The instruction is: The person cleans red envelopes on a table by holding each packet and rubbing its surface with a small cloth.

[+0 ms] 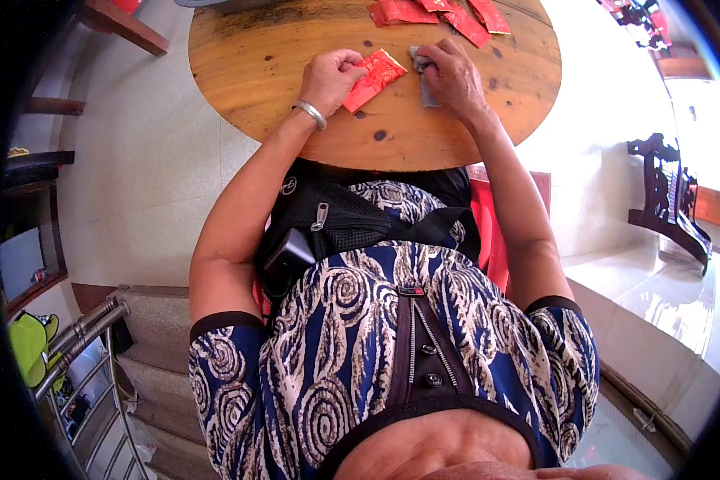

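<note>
My left hand (333, 80), with a silver bracelet at its wrist, pinches the left edge of a red packet (378, 76) just above the round wooden table (312, 144). To the right, my right hand (454, 80) is closed on a crumpled grey cloth (428, 90), part of which hangs down against the tabletop. A narrow gap separates the packet from the cloth. Several more red packets (466, 24) lie in a loose group on the table beyond my right hand.
A grey object (236, 5) stands at the table's far left edge. A dark carved wooden chair (664, 200) is at the right. Steps (164, 352) and a metal railing (108, 360) are at the lower left. A black bag (336, 216) rests on my lap.
</note>
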`<state>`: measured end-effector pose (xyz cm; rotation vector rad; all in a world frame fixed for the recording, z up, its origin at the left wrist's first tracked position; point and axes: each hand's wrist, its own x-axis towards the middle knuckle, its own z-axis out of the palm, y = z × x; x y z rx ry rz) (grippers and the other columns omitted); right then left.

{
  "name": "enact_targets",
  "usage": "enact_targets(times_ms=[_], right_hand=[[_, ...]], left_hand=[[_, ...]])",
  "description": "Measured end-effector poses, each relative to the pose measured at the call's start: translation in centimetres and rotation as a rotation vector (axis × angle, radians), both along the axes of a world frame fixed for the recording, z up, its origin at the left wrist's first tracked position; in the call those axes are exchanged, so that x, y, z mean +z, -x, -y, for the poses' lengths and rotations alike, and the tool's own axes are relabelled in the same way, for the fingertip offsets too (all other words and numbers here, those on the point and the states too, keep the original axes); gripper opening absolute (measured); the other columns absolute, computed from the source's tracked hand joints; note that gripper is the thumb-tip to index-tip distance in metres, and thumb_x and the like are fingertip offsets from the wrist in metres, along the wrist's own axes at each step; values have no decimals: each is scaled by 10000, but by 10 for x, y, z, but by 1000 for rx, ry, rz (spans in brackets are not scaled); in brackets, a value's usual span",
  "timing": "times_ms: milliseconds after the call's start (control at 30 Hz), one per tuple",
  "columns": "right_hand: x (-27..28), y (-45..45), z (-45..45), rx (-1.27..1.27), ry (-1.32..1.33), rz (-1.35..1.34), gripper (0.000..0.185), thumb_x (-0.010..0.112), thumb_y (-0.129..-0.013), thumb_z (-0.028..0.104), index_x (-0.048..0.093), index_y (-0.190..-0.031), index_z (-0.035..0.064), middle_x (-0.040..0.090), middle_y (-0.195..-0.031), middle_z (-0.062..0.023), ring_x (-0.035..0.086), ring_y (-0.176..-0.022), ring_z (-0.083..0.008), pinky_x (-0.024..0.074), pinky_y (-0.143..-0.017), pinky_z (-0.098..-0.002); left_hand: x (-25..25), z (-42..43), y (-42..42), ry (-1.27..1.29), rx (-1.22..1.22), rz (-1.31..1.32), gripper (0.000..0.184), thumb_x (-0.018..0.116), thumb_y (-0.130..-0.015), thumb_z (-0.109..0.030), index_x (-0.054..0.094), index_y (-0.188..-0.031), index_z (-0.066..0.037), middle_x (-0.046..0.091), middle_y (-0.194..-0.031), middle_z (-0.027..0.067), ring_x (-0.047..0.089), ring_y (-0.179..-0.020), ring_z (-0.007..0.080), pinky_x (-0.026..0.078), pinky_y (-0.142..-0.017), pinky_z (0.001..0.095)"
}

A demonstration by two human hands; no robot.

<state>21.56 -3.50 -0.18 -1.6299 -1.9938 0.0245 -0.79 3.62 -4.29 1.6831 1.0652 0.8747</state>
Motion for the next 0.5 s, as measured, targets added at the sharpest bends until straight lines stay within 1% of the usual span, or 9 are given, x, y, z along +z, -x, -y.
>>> enact_targets(times_ms=[100, 167, 200, 267, 300, 367, 400, 467, 500], right_hand=[[0, -9, 1, -70, 36, -56, 302, 601, -747, 93, 669, -1041, 116, 585, -988, -119, 560, -1007, -332, 487, -862, -417], [1, -10, 2, -61, -47, 66, 360, 627, -727, 111, 659, -1084, 141, 592, -1040, -93, 543, -1038, -311, 476, -871, -411], [6, -6, 3, -61, -47, 65, 360, 627, -727, 111, 659, -1084, 141, 592, -1040, -93, 543, -1038, -311, 476, -871, -411], [17, 1, 5, -75, -185, 230, 430, 664, -705, 147, 638, -1134, 159, 592, -1108, -66, 530, -1050, -289, 463, -874, -399], [22, 5, 6, -75, -186, 230, 430, 664, -705, 147, 638, -1134, 159, 592, -1108, -66, 530, -1050, -289, 463, -874, -399], [28, 14, 7, 19, -225, 248, 482, 689, -688, 147, 616, -1164, 163, 582, -1159, -41, 530, -1048, -269, 460, -859, -379], [29, 18, 9, 19, -225, 248, 482, 689, -688, 147, 616, -1164, 163, 582, -1159, -41, 530, -1048, -269, 460, -859, -379], [31, 25, 11, 177, -180, 156, 444, 699, -693, 133, 632, -1131, 140, 597, -1104, -55, 540, -1018, -271, 465, -844, -378], [32, 26, 10, 178, -179, 156, 444, 699, -693, 133, 632, -1131, 140, 597, -1104, -55, 540, -1018, -271, 465, -844, -378]], left_hand=[[1, 0, 0, 23, 2, 19, 175, 733, -783, -115, 704, -930, -23, 696, -754, 42, 624, -661, 89, 511, -626, 245], [6, 1, 2, 51, -39, -22, 231, 715, -820, -83, 674, -1024, 19, 682, -833, 21, 608, -715, 64, 499, -647, 203], [3, -1, 3, 50, -39, -23, 231, 715, -820, -83, 674, -1024, 19, 682, -833, 21, 608, -715, 64, 499, -647, 203], [-2, -5, 5, 143, -91, 125, 215, 693, -847, -85, 672, -1041, 6, 682, -866, 21, 612, -713, 70, 502, -644, 207], [1, -4, 6, 141, -91, 125, 215, 693, -847, -85, 672, -1041, 6, 682, -866, 21, 612, -713, 70, 502, -644, 207], [7, -2, 7, 379, -104, 380, 210, 664, -884, -118, 665, -1063, -9, 678, -893, 16, 620, -724, 71, 523, -631, 220], [12, 0, 8, 379, -104, 380, 210, 664, -884, -118, 665, -1063, -9, 678, -893, 16, 620, -724, 71, 523, -631, 220], [23, 3, 11, 505, -211, 379, 234, 639, -911, -171, 652, -1092, -23, 676, -918, 21, 632, -737, 78, 545, -621, 234], [27, 4, 12, 505, -210, 379, 234, 639, -911, -171, 652, -1092, -23, 676, -918, 21, 632, -737, 78, 545, -621, 234]])
